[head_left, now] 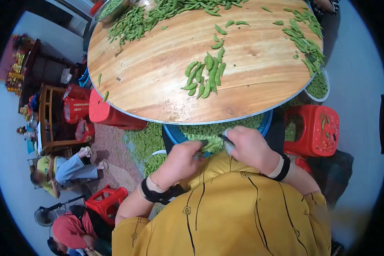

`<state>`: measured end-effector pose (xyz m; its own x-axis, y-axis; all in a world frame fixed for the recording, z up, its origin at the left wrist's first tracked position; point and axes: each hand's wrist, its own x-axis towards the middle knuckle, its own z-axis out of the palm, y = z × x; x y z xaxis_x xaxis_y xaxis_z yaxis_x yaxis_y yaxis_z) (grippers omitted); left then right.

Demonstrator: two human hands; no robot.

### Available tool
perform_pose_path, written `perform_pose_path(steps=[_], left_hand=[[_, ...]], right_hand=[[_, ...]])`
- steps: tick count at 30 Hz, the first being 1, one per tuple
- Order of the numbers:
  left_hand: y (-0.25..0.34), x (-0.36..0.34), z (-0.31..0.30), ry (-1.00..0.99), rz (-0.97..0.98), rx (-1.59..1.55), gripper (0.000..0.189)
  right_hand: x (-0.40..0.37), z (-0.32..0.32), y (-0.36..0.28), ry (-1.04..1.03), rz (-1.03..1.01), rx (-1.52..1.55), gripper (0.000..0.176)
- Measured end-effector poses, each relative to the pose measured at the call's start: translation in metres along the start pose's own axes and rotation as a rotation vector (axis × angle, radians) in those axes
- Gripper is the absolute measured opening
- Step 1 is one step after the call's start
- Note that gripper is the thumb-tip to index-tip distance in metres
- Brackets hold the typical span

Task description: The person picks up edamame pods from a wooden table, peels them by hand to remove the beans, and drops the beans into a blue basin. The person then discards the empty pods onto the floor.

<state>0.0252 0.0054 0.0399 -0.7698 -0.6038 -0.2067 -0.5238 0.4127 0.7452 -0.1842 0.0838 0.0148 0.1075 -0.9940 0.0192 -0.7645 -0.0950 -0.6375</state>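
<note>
Both my hands are over a blue basin of shelled green beans, just below the table's near edge. My left hand is closed in a pinch, with what looks like a green soybean pod at its fingertips. Closed too, my right hand holds a small black object whose kind I cannot make out. A pale wrapping covers part of the right fingers. Ahead of the hands, a small pile of soybean pods lies on the round wooden table.
More pods are heaped at the table's far side and along its right edge. A white bowl of beans stands at right. Red stools flank me. Pods cover the floor at left, where two people sit.
</note>
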Motion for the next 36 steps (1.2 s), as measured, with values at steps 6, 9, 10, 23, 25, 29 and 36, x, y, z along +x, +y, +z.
perform_pose_path(steps=[6,9,10,23,25,29,36], left_hand=[[-0.016,-0.031,-0.028,0.049,-0.21,0.411,0.019],[0.007,0.006,-0.043,0.377,-0.004,0.326,0.014],[0.01,0.021,-0.046,0.461,0.023,0.364,0.015],[-0.016,0.097,-0.047,0.535,0.006,0.354,0.018],[-0.011,0.094,-0.039,0.572,-0.002,0.388,0.019],[-0.009,0.093,-0.034,0.592,-0.033,0.292,0.022],[-0.026,0.094,-0.046,0.44,-0.098,-0.125,0.018]], right_hand=[[-0.001,0.008,0.009,-0.078,-0.046,0.024,0.017],[0.004,0.005,0.006,-0.077,-0.051,0.02,0.016],[0.004,0.004,0.004,-0.089,-0.044,0.013,0.016],[-0.012,-0.004,0.011,-0.056,-0.018,0.033,0.019],[-0.008,-0.006,0.006,-0.062,-0.029,0.05,0.019],[-0.005,-0.006,0.004,-0.06,-0.033,0.045,0.018],[-0.009,-0.005,0.006,-0.074,-0.024,0.073,0.016]])
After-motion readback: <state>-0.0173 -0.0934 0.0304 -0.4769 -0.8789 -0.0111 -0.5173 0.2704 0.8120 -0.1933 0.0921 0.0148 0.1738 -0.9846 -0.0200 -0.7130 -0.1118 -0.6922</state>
